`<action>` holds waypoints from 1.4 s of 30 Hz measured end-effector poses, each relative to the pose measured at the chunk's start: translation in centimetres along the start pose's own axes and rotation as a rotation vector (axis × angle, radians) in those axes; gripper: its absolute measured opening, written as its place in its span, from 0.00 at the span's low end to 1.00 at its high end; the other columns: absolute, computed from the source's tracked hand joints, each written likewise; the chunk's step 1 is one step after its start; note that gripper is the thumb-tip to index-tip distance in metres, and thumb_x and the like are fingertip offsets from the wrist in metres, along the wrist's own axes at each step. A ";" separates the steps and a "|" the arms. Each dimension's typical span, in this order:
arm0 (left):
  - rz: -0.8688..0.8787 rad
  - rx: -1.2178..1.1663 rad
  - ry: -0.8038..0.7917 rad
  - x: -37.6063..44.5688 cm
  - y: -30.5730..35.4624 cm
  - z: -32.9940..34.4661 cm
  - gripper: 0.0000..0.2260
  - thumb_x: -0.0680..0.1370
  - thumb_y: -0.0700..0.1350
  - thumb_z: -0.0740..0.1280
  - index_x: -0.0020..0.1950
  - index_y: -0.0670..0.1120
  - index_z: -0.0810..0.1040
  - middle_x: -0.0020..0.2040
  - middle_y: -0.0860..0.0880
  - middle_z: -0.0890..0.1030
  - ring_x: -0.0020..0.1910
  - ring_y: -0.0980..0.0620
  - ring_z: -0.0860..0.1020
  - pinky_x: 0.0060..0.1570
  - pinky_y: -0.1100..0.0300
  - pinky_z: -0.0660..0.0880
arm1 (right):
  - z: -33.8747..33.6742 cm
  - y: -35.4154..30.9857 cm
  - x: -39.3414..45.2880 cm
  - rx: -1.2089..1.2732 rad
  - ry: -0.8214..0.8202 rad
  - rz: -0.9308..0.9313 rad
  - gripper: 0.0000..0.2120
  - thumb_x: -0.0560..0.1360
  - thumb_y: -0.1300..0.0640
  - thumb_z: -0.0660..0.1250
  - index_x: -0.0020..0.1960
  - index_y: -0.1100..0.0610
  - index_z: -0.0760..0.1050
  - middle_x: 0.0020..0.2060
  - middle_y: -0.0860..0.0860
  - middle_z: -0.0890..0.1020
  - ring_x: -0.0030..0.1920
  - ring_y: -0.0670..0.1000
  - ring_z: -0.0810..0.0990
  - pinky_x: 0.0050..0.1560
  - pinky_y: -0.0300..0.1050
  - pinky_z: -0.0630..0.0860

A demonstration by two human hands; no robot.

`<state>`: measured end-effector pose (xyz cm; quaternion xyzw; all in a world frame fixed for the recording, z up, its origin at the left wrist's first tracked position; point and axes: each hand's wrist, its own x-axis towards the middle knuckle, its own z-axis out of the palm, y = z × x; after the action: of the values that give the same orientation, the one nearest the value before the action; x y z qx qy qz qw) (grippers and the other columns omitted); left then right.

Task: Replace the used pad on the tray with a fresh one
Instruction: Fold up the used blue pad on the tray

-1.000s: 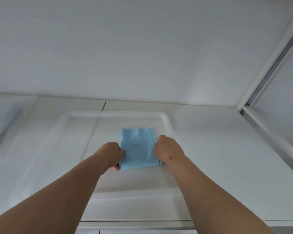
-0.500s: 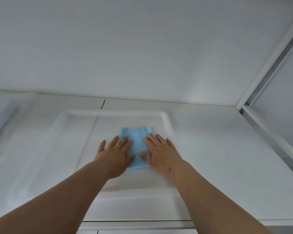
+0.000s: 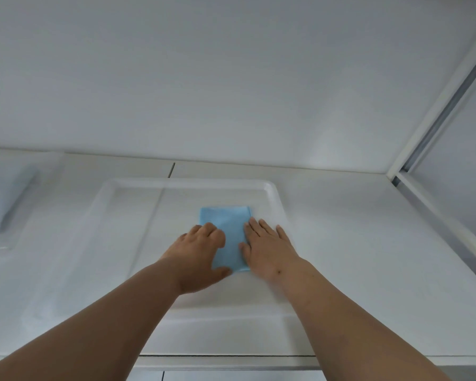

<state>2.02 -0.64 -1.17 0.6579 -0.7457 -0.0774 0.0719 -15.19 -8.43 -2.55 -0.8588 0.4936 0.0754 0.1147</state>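
Observation:
A folded light-blue pad lies on the right half of the white tray, which sits on the white counter. My left hand covers the pad's left side, fingers curled down onto it and the thumb along its near edge. My right hand lies flat with fingers spread. Its thumb and first fingers rest on the pad's right edge, and the rest of the hand is on the tray floor. The pad's near corners are hidden under both hands.
At the far left stands another shallow white tray with a folded pale-blue pad in it. A white wall rises behind the counter. A window frame and its sill run along the right side.
Both hands first gripped the pad's sides, then flattened on it. Now my left fingers have curled on the pad's left part and my right hand has slid slightly to the right.

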 end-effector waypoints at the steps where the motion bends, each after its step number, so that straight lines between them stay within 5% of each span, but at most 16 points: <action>1: -0.003 0.006 -0.027 -0.1 0.1 -0.2 0.21 0.73 0.62 0.66 0.59 0.51 0.69 0.60 0.52 0.70 0.59 0.50 0.70 0.58 0.57 0.68 | -0.1 -0.1 0.0 0.009 0.004 0.001 0.29 0.83 0.45 0.44 0.80 0.54 0.45 0.80 0.48 0.45 0.79 0.50 0.43 0.77 0.54 0.40; 8: 0.087 0.215 -0.079 -0.7 0.9 -0.4 0.14 0.78 0.55 0.58 0.58 0.48 0.72 0.58 0.49 0.75 0.54 0.46 0.77 0.52 0.53 0.73 | 0.2 -0.2 0.0 0.057 0.014 0.016 0.29 0.82 0.44 0.46 0.80 0.55 0.48 0.80 0.50 0.48 0.79 0.52 0.45 0.77 0.55 0.43; 10: 0.086 0.266 -0.088 -0.7 1.3 -0.2 0.14 0.79 0.53 0.56 0.59 0.48 0.72 0.58 0.49 0.75 0.54 0.45 0.77 0.49 0.53 0.72 | 0.3 -0.4 0.0 0.063 0.100 0.003 0.28 0.81 0.43 0.50 0.76 0.56 0.58 0.78 0.52 0.57 0.78 0.54 0.52 0.77 0.55 0.48; 14: 0.059 0.245 -0.049 -0.5 1.0 -0.4 0.11 0.80 0.51 0.55 0.54 0.48 0.73 0.54 0.49 0.77 0.50 0.45 0.79 0.44 0.54 0.70 | -0.4 -1.3 -0.7 0.126 0.291 -0.139 0.18 0.75 0.43 0.62 0.56 0.55 0.77 0.57 0.50 0.77 0.60 0.53 0.72 0.66 0.48 0.66; 19: 0.011 0.138 -0.077 -0.2 0.1 -0.9 0.12 0.81 0.52 0.55 0.52 0.48 0.74 0.52 0.50 0.78 0.49 0.46 0.79 0.49 0.53 0.74 | -1.5 -2.0 -1.5 0.234 0.126 -0.187 0.21 0.69 0.45 0.69 0.59 0.51 0.73 0.56 0.47 0.75 0.55 0.50 0.72 0.57 0.46 0.72; 24: -0.043 0.059 -0.065 0.0 0.0 -1.1 0.09 0.81 0.53 0.56 0.48 0.50 0.71 0.48 0.51 0.78 0.48 0.47 0.78 0.48 0.54 0.74 | -1.5 -1.8 -1.5 0.095 0.192 -0.252 0.09 0.72 0.59 0.62 0.53 0.55 0.73 0.49 0.52 0.77 0.47 0.55 0.76 0.46 0.45 0.69; 27: -0.073 0.018 -0.090 -0.4 -0.1 -0.7 0.17 0.78 0.61 0.60 0.63 0.55 0.72 0.62 0.56 0.75 0.60 0.51 0.75 0.58 0.57 0.72 | -1.4 -1.6 -1.5 0.107 0.203 -0.232 0.09 0.75 0.59 0.59 0.48 0.56 0.77 0.44 0.52 0.81 0.45 0.57 0.79 0.44 0.49 0.73; 30: -0.086 0.029 -0.136 -0.6 -0.7 0.0 0.24 0.79 0.60 0.59 0.75 0.61 0.61 0.77 0.58 0.61 0.75 0.53 0.61 0.72 0.56 0.60 | -1.5 -1.3 -1.4 0.103 0.163 -0.220 0.11 0.77 0.56 0.58 0.48 0.53 0.79 0.43 0.52 0.83 0.43 0.56 0.78 0.44 0.51 0.75; 36: -0.042 0.059 -0.151 -1.0 -1.6 -0.2 0.22 0.81 0.60 0.48 0.76 0.65 0.57 0.78 0.58 0.59 0.77 0.54 0.56 0.73 0.54 0.58 | -2.5 -0.8 -1.2 0.231 0.092 -0.180 0.10 0.77 0.55 0.62 0.48 0.54 0.82 0.42 0.49 0.83 0.44 0.52 0.78 0.47 0.47 0.75; 39: -0.004 0.091 -0.163 -1.3 -2.1 -0.5 0.35 0.69 0.67 0.34 0.76 0.66 0.54 0.77 0.60 0.60 0.78 0.54 0.54 0.73 0.55 0.58 | -2.6 -0.3 -1.3 0.349 0.076 -0.133 0.15 0.73 0.62 0.63 0.56 0.51 0.82 0.51 0.48 0.84 0.51 0.50 0.80 0.54 0.44 0.76; 42: -0.012 -0.016 -0.146 -1.3 -2.5 -0.6 0.35 0.69 0.68 0.36 0.74 0.65 0.61 0.74 0.59 0.67 0.77 0.54 0.57 0.73 0.56 0.58 | -2.5 0.2 -1.3 0.455 0.079 -0.098 0.17 0.73 0.66 0.62 0.56 0.53 0.82 0.50 0.48 0.83 0.50 0.49 0.80 0.50 0.37 0.75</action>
<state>4.77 0.32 -1.09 0.6545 -0.7443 -0.1313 0.0220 -16.02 -8.13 0.16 -0.8359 0.4598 -0.0770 0.2897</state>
